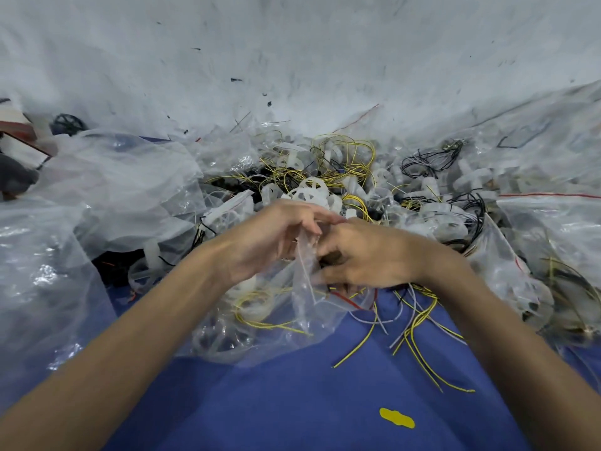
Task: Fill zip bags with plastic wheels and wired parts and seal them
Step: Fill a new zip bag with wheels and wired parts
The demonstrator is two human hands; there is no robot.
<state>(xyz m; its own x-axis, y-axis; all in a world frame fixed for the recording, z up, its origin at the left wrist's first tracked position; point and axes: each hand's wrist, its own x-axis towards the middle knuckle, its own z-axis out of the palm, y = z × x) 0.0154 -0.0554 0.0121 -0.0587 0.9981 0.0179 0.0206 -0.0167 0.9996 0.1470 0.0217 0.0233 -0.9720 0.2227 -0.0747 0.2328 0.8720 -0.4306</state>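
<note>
My left grip (276, 242) pinched the zip bag (305, 288) open above the worktop (292, 402). My right grip (367, 255) curled round a wired part (414, 320) at its mouth. Filling step; next, I judged, push the trailing wires inside.

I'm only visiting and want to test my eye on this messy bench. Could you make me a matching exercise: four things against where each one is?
Things:
1. zip bag
2. yellow patch
3. white plastic wheel
4. bundle of black wires

Places:
A. alone on the bare blue surface
B. gripped by the left hand and right hand
C. at the back right of the pile
D. on the pile, just beyond the hands

Pairs: 1-B, 2-A, 3-D, 4-C
</note>
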